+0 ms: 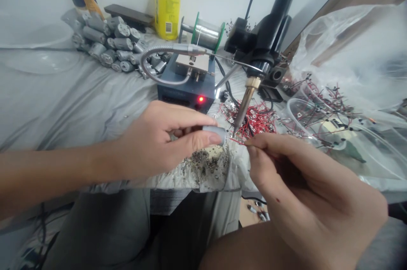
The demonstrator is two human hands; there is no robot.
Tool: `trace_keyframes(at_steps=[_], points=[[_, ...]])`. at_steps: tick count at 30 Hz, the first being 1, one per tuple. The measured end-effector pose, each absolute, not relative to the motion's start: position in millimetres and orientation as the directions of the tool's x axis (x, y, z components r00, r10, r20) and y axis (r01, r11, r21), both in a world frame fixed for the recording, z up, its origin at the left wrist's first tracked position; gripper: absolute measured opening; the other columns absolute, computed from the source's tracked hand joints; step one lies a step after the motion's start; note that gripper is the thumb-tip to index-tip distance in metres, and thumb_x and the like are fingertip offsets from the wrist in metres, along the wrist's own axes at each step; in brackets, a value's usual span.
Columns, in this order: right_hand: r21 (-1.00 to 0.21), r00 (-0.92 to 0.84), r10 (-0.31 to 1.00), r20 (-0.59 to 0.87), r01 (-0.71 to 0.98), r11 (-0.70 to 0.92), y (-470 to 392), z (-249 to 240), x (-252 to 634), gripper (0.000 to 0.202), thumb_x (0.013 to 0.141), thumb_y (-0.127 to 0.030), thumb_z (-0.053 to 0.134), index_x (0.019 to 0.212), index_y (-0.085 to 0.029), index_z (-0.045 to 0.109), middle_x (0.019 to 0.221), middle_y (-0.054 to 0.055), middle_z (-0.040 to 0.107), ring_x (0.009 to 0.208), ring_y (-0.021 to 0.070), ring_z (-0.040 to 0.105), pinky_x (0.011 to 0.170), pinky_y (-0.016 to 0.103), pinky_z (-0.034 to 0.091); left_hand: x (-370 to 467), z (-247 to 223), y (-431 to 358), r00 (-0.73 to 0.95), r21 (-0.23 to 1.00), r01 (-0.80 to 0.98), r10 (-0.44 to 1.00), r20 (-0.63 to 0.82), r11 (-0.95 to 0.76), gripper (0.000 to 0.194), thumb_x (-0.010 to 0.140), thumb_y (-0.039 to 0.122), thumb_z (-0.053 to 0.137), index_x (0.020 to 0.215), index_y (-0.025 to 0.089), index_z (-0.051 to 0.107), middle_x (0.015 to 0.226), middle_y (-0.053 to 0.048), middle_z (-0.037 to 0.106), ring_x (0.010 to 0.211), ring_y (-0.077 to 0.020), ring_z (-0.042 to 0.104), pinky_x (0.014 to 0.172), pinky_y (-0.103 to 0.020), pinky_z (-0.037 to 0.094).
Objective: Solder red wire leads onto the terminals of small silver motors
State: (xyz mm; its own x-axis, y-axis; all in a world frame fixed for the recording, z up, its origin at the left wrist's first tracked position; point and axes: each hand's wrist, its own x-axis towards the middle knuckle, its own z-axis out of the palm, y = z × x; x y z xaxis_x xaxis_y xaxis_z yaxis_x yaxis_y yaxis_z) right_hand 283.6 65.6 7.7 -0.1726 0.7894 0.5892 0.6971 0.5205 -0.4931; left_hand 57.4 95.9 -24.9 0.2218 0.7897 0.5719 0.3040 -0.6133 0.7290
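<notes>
Between the thumb and fingers of my left hand lies a small grey cylindrical motor, its end facing right. My right hand pinches a short red wire, which reaches left to the motor's end. Above that end, the tip of a soldering iron on a black stand points down, very close to the wire. Whether the tip touches it I cannot tell. A thin feeder tube runs from the blue solder feeder, with a red light on, to the iron.
Many grey motors are piled at the back left. Red wires lie heaped behind my right hand. A solder spool and yellow bottle stand at the back. Plastic tubs with wired parts are right; solder droplets litter the front edge.
</notes>
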Motion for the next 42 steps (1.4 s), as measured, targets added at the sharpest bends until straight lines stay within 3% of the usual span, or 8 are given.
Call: trace_keyframes(at_steps=[8, 18, 24, 31, 38, 42], points=[[-0.482, -0.253, 0.762, 0.596, 0.647, 0.591, 70.2, 4.9, 291.6, 0.021, 0.099, -0.010, 0.066, 0.097, -0.031, 0.070, 0.073, -0.008, 0.064, 0.058, 0.0081, 0.053, 0.055, 0.021, 0.046, 58.3, -23.0, 95.5, 0.238, 0.691, 0.304, 0.754, 0.612, -0.656, 0.012, 0.097, 0.029, 0.085, 0.103, 0.019, 0.089, 0.073, -0.003, 0.082, 0.055, -0.0134, 0.068, 0.055, -0.024, 0.051], [-0.526, -0.245, 0.785, 0.569, 0.625, 0.577, 70.4, 2.7, 293.4, 0.022, 0.097, -0.009, 0.066, 0.098, -0.031, 0.069, 0.075, -0.010, 0.066, 0.060, 0.0067, 0.054, 0.058, 0.021, 0.045, 56.9, -29.6, 97.3, 0.245, 0.740, 0.314, 0.804, 0.542, -0.595, 0.014, 0.100, 0.029, 0.081, 0.098, 0.017, 0.087, 0.072, -0.003, 0.080, 0.050, -0.0121, 0.059, 0.050, -0.026, 0.044], [-0.582, -0.351, 0.832, 0.431, 0.596, 0.553, 70.2, 4.9, 301.7, 0.013, 0.102, -0.017, 0.067, 0.096, -0.027, 0.071, 0.077, -0.008, 0.069, 0.063, 0.0075, 0.059, 0.055, 0.020, 0.046, 54.6, -31.2, 98.4, 0.261, 0.726, 0.324, 0.794, 0.549, -0.607, 0.015, 0.097, 0.027, 0.083, 0.108, 0.019, 0.088, 0.082, -0.004, 0.083, 0.060, -0.0137, 0.066, 0.060, -0.025, 0.051], [-0.528, -0.363, 0.826, 0.430, 0.641, 0.557, 69.0, 7.8, 325.2, 0.008, 0.103, -0.023, 0.071, 0.104, -0.029, 0.077, 0.095, -0.004, 0.082, 0.076, 0.0116, 0.074, 0.063, 0.020, 0.056, 54.3, -31.8, 99.9, 0.256, 0.911, 0.165, 0.908, 0.331, -0.379, 0.020, 0.092, 0.029, 0.085, 0.111, 0.022, 0.088, 0.094, -0.006, 0.078, 0.060, -0.0136, 0.068, 0.056, -0.022, 0.057], [-0.537, -0.428, 0.817, 0.386, 0.617, 0.576, 65.7, 8.5, 342.1, 0.009, 0.103, -0.030, 0.071, 0.104, -0.028, 0.080, 0.094, -0.002, 0.085, 0.075, 0.0145, 0.079, 0.060, 0.020, 0.060, 51.3, -33.6, 95.9, 0.248, 0.955, 0.123, 0.940, 0.234, -0.271, 0.024, 0.085, 0.031, 0.094, 0.109, 0.028, 0.089, 0.107, -0.003, 0.082, 0.086, -0.0154, 0.079, 0.080, -0.015, 0.068], [-0.503, -0.215, 0.845, 0.489, 0.722, 0.475, 53.5, 8.8, 361.1, 0.012, 0.102, -0.031, 0.076, 0.112, -0.031, 0.083, 0.103, 0.000, 0.086, 0.083, 0.0172, 0.081, 0.065, 0.022, 0.062, 48.9, -34.2, 97.6, 0.239, 0.986, 0.081, 0.963, 0.125, -0.148, 0.030, 0.081, 0.038, 0.099, 0.107, 0.028, 0.090, 0.102, -0.004, 0.084, 0.089, -0.0184, 0.082, 0.085, -0.019, 0.069]])
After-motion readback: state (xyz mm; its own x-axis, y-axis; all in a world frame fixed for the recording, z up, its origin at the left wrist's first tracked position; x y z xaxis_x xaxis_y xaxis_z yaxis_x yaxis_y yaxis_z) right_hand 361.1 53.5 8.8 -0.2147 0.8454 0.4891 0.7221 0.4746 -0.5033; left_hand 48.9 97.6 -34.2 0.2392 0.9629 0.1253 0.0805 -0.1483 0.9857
